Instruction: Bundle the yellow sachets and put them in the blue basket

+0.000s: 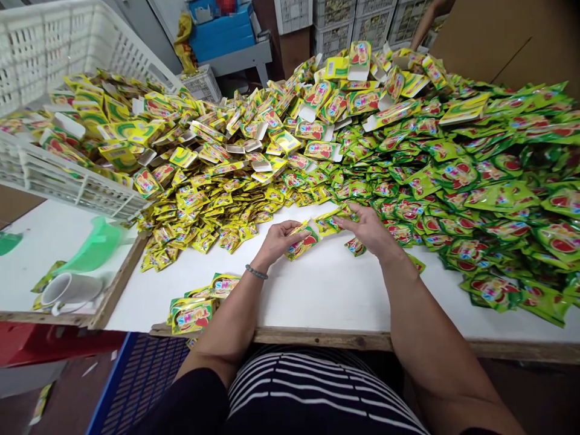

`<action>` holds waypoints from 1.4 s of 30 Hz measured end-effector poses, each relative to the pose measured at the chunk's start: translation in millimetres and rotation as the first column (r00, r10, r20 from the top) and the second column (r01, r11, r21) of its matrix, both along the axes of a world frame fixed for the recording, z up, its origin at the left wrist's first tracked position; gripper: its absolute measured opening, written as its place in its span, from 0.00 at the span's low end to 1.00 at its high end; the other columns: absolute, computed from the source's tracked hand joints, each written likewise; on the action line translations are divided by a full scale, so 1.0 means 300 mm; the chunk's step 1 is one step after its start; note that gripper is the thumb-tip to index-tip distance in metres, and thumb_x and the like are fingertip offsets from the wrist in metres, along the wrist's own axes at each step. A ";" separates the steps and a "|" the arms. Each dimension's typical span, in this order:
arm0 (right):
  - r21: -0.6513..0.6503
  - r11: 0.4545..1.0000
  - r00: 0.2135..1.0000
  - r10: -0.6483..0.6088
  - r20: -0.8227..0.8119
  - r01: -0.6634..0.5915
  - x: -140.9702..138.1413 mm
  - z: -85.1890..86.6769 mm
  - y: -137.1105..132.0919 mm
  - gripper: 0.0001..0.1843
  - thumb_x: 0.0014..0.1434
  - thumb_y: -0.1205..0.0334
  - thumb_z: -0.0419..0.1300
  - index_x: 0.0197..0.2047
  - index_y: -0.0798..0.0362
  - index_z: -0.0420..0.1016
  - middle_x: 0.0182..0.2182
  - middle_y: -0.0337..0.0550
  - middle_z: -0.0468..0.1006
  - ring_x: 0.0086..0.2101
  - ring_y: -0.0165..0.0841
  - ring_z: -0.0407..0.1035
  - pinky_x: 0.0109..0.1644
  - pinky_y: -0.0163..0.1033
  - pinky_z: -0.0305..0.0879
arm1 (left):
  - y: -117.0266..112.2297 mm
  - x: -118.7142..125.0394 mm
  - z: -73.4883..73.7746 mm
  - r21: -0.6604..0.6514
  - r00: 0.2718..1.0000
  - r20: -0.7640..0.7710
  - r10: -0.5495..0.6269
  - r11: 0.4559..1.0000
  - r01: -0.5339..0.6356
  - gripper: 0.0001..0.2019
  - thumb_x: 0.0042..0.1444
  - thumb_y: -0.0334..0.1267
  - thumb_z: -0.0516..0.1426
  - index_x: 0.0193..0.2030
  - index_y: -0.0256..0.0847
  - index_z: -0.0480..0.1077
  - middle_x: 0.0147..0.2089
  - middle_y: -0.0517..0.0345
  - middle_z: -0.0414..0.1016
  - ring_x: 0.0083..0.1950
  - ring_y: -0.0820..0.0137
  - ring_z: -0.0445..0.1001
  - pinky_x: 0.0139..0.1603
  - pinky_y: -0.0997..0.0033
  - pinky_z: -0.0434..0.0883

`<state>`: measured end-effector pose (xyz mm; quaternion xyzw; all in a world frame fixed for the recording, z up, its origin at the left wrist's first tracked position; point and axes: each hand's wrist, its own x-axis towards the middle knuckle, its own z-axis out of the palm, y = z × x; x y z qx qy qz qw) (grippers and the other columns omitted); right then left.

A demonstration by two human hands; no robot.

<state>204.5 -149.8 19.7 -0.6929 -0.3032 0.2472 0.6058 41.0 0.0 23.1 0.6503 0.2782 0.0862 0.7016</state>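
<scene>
My left hand [277, 243] grips a small yellow-green carton [302, 240] with a watermelon picture, its end facing right. In my right hand [368, 228] is a small yellow candy packet [327, 223], pinched between thumb and fingers and held at the carton's right end. Whether the packet's tip is inside the carton, I cannot tell. Both hands are over the white tabletop [317, 290]. Yellow cartons [290, 142] and small packets [212, 208] are heaped beyond my left hand. Green watermelon pouches [457, 175] are piled beyond and right of my right hand.
A white plastic basket [81, 175] full of cartons tilts at the left. Several cartons [193, 315] lie by my left forearm. A white mug [72, 289] and a green plastic scoop-like piece [93, 248] are farther left. Another person's arm [428, 23] shows at the back.
</scene>
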 end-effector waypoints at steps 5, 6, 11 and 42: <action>-0.155 0.980 0.982 0.145 0.119 -0.125 -0.028 0.002 0.015 0.19 0.49 0.43 0.63 0.30 0.52 0.76 0.24 0.38 0.74 0.29 0.34 0.68 0.34 0.38 0.65 | -0.017 0.003 0.007 -0.023 0.998 -0.010 -0.065 0.998 0.065 0.23 0.38 0.47 0.70 0.38 0.36 0.74 0.33 0.57 0.79 0.29 0.73 0.74 0.31 0.74 0.69; -0.159 0.979 0.979 0.149 0.137 -0.127 -0.040 0.000 0.023 0.19 0.50 0.42 0.62 0.29 0.52 0.76 0.24 0.38 0.74 0.28 0.33 0.67 0.33 0.38 0.64 | -0.021 0.005 0.007 -0.033 0.997 -0.011 -0.079 0.996 0.079 0.22 0.38 0.47 0.70 0.39 0.36 0.74 0.34 0.56 0.79 0.29 0.72 0.74 0.32 0.74 0.69; -0.142 0.976 0.969 -0.137 0.204 0.168 -0.108 -0.027 0.072 0.24 0.47 0.40 0.62 0.38 0.51 0.76 0.26 0.38 0.74 0.26 0.31 0.63 0.33 0.38 0.62 | -0.037 0.019 -0.015 -0.134 0.998 0.063 0.021 0.991 -0.013 0.24 0.35 0.43 0.71 0.39 0.36 0.74 0.36 0.57 0.80 0.31 0.72 0.76 0.35 0.73 0.71; 0.042 0.994 0.994 0.106 -0.034 -0.105 -0.163 -0.053 0.091 0.22 0.54 0.47 0.60 0.48 0.50 0.74 0.26 0.37 0.76 0.28 0.32 0.68 0.36 0.38 0.65 | -0.021 0.009 0.003 -0.098 0.974 0.196 0.114 0.991 -0.096 0.24 0.44 0.45 0.67 0.44 0.42 0.62 0.20 0.71 0.65 0.20 0.79 0.64 0.22 0.80 0.59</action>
